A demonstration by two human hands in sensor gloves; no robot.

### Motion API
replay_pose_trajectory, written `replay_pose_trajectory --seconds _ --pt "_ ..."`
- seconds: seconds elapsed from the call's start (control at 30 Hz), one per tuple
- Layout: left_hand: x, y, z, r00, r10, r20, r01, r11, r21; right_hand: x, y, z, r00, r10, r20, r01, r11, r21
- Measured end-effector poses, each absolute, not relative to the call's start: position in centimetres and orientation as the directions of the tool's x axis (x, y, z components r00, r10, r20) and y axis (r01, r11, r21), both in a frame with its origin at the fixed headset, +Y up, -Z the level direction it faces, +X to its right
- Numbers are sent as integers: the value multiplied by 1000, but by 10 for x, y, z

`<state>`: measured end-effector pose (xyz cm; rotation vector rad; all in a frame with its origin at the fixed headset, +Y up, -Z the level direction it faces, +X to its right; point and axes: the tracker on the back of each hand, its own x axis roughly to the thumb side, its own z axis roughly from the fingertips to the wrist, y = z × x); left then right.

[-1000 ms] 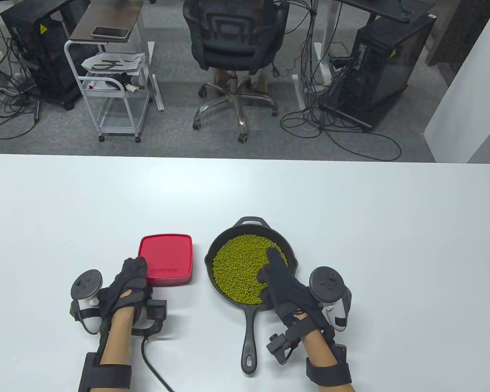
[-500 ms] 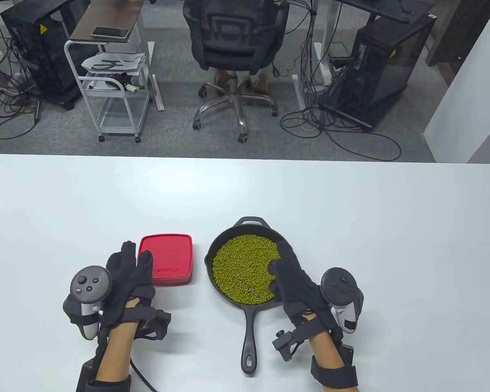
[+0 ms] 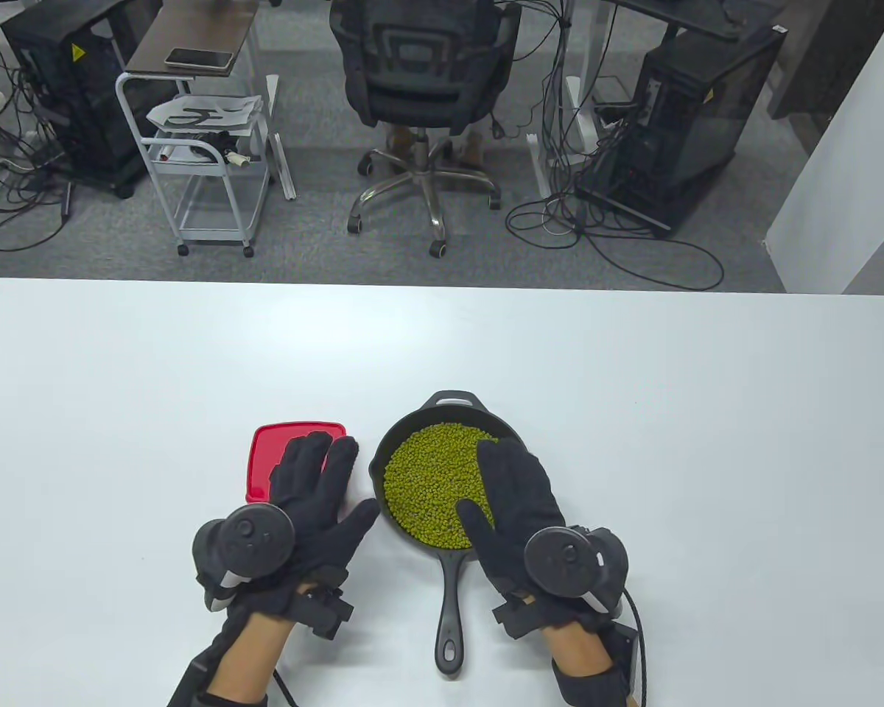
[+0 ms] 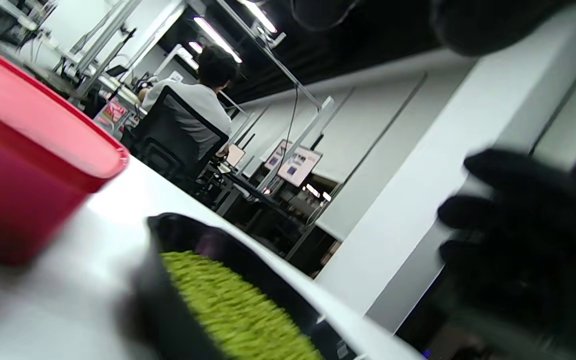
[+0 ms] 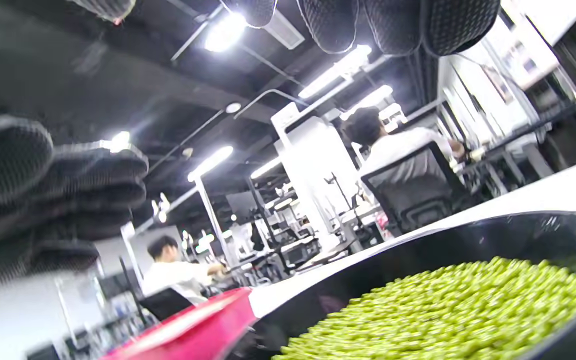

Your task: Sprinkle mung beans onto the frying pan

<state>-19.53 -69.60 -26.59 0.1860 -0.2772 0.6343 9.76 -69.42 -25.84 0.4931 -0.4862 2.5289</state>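
Observation:
A black cast-iron frying pan [image 3: 449, 582] sits near the table's front, handle toward me, with a layer of green mung beans [image 3: 431, 490] covering its bottom. A red lidded box [image 3: 265, 456] lies just left of it. My left hand [image 3: 317, 482] is flat and open, palm down, above the box's near right part. My right hand [image 3: 512, 493] is flat and open, palm down, above the pan's right side. Neither hand holds anything. The beans also show in the left wrist view [image 4: 233, 310] and the right wrist view [image 5: 448, 315], with the red box [image 5: 188, 335] beside the pan.
The white table [image 3: 707, 412] stretches wide around the pan. Beyond its far edge stand an office chair [image 3: 427, 81], a white cart [image 3: 206, 147] and computer towers with cables on the floor.
Both hands have turned from edge-on to flat, palm down. The left hand moved right and forward over the red box; the right hand spread over the pan's right side.

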Motion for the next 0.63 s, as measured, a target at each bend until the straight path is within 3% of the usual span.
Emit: replay_pose_trajectory --seconds 0.17,0.23,0.63 --pt "-193 -706 -269 868 416 271 -448 892 66 84 -701 -255 -883 204 422 -339 -900 -274" --pt "-195 -707 -270 869 414 270 -444 894 56 82 -701 -254 -892 162 423 -309 -901 -306" --pt "-197 -709 -271 860 434 269 -464 884 56 87 -702 -255 -901 179 394 -305 -908 -287"
